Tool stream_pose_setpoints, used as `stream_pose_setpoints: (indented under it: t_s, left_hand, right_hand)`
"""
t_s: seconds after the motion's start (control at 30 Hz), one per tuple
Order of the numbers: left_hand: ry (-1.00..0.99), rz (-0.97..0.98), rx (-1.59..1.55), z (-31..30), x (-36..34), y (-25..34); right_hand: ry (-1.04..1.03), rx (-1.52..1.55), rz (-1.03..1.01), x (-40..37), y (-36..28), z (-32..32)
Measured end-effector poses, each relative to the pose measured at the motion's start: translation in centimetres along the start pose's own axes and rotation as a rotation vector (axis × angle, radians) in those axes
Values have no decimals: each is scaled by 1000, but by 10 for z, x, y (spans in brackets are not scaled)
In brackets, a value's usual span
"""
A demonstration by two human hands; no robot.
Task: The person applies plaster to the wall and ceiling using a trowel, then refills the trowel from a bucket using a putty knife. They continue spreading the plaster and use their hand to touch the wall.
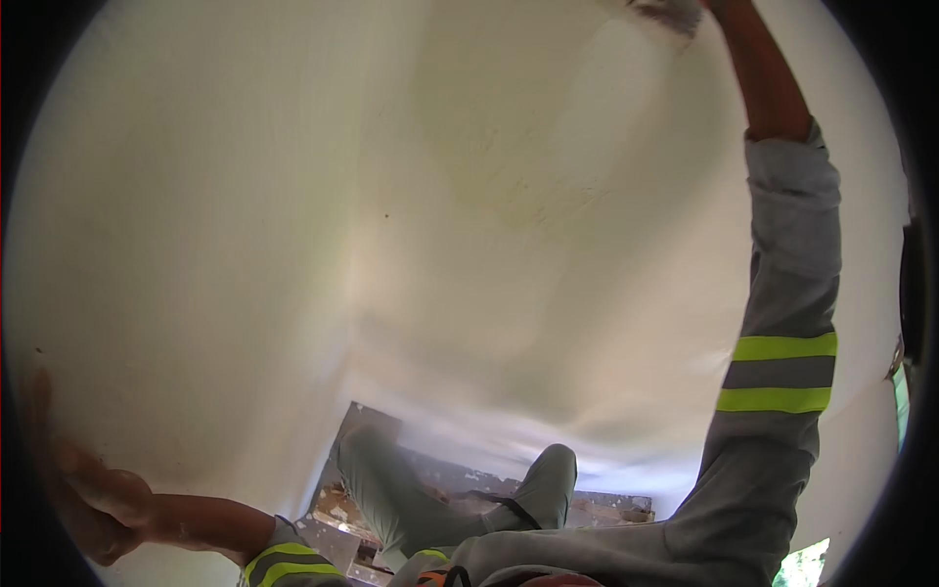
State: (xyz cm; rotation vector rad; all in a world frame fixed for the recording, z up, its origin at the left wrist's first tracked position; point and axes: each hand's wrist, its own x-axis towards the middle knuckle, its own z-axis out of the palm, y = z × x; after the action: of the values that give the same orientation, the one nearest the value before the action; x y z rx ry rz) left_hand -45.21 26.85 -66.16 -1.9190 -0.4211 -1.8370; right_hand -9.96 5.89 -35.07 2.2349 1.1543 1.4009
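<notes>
My left hand rests against the pale left wall at the lower left, with fingers stretched out and nothing seen in it. High up, my right arm reaches to the facing wall. Only the edge of my right hand shows at the top of the frame. Beside it is a flat, greyish scraper-like tool, blurred and partly cut off, held close to the wall surface. A damp-looking darker patch with faint scratches spreads below and left of the tool.
The two walls meet in a corner left of centre. My bent legs are below, above a paint-spotted, worn surface. A dark object stands at the far right edge, and bright light enters at the lower right.
</notes>
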Motion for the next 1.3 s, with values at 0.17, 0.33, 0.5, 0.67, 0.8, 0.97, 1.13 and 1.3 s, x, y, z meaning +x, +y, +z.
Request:
stream_pose_setpoints:
  t_s: [0.17, 0.33, 0.5, 0.67, 0.8, 0.97, 1.13, 1.3]
  left_hand:
    - [32, 6, 59, 8, -9, -3]
    - [56, 31, -27, 7, -11, -18]
    - [50, 88, -246, 21, -7, -17]
    - [-7, 17, -275, 19, -9, -16]
    - [-42, 27, -153, 15, -16, -25]
    - [-63, 29, -108, 13, -14, -19]
    - [-70, 56, -153, 28, 3, 6]
    - [34, 138, -272, 34, 6, 1]
  right_hand:
    - [-166, -21, -308, -66, -108, 109]
    - [-394, -44, -612, -217, -120, 179]
    - [-379, -167, -594, -248, -52, 126]
    - [-109, -392, -237, -105, 23, 7]
    - [-220, -324, -307, -63, 13, 25]
    - [-177, -143, -474, -190, -10, 124]
    - [-12, -119, -29, -154, 43, 58]
    - [220, -704, -203, -4, 133, 34]
